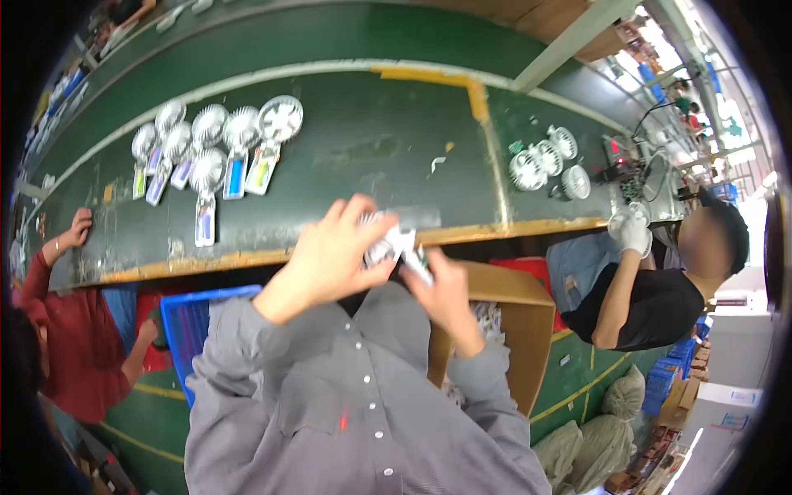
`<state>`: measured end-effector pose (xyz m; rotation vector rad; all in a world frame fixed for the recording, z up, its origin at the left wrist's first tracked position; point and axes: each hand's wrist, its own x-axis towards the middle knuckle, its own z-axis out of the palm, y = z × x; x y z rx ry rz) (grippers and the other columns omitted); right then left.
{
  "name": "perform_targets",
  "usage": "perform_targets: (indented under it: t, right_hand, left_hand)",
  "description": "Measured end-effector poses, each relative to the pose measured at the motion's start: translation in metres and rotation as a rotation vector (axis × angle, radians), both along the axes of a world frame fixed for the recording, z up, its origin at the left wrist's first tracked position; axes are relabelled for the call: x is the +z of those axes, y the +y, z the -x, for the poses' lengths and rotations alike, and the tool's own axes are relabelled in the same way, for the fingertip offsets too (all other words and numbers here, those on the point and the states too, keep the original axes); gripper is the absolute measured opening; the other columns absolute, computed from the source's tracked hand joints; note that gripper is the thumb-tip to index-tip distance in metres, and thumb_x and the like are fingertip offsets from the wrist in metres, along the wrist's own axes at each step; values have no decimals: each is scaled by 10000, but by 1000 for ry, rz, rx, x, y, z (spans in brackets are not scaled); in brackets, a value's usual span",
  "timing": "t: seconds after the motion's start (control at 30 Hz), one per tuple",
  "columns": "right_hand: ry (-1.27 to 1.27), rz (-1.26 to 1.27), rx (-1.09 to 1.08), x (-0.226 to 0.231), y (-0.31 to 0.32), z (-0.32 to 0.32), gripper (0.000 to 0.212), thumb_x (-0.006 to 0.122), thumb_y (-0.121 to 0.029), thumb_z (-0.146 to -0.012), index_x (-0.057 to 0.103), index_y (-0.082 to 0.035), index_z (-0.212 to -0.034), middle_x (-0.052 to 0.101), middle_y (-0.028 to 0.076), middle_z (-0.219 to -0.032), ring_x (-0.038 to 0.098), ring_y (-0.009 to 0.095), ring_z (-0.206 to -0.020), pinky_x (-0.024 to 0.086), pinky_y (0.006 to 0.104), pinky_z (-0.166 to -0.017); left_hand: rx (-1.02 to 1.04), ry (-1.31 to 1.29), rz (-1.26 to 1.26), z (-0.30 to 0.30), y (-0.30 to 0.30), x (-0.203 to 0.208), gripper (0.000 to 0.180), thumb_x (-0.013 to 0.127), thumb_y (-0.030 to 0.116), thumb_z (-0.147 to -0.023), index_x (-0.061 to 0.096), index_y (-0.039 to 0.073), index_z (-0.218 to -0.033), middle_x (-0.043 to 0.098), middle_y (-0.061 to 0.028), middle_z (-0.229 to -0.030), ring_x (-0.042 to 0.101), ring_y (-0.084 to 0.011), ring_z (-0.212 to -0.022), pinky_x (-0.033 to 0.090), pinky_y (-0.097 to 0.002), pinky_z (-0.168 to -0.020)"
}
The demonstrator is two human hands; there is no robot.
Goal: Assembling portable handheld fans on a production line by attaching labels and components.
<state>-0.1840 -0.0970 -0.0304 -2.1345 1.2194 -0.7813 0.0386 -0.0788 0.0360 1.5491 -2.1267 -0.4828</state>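
Observation:
Just off the table's front edge, both my hands hold a small white handheld fan (pixel 400 242). My left hand (pixel 326 260) wraps its fingers around the round fan head, hiding much of it. At the handle end, my right hand (pixel 445 295) pinches the white handle between thumb and fingers; a bit of green shows there. On the table beyond my left hand lie several white handheld fans (pixel 208 171). Their handles are uncovered and show blue, yellow-green or purple cells inside.
Loose fan heads (pixel 529 170) lie on the green table (pixel 363 115) at the right. An open cardboard box (pixel 520 322) of white parts stands beside my right arm, a blue crate (pixel 186 326) beside my left. A gloved co-worker (pixel 660 289) sits right; another person (pixel 78 346) sits left.

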Motion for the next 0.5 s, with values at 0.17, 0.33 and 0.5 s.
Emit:
perform_targets:
  t: [0.17, 0.33, 0.5]
  right_hand:
    - [-182, -846, 261, 28, 44, 26, 361, 675, -126, -841, 505, -13, -1138, 675, 76, -797, 640, 130, -680, 504, 295, -645]
    - [-670, -1247, 400, 19, 57, 59, 382, 601, -83, -874, 452, 16, -1212, 690, 161, -902, 677, 200, -730, 533, 303, -675]
    - [-791, -1016, 347, 4, 60, 67, 321, 666, -170, -869, 533, -3, -1109, 661, 195, -1073, 647, 252, -1012, 509, 373, -867]
  left_hand:
    - [-207, -211, 149, -3, 14, -27, 544, 718, 352, -705, 584, 192, -1207, 486, -120, -1218, 490, -326, -1111, 530, -446, -785]
    - [-307, -133, 185, 12, 21, -37, 526, 721, 348, -708, 586, 199, -1195, 487, -112, -1245, 476, -322, -1163, 522, -428, -840]
    - [-223, -121, 192, 14, 18, -37, 541, 729, 305, -706, 578, 185, -1212, 480, -114, -1270, 468, -330, -1183, 517, -434, -867]
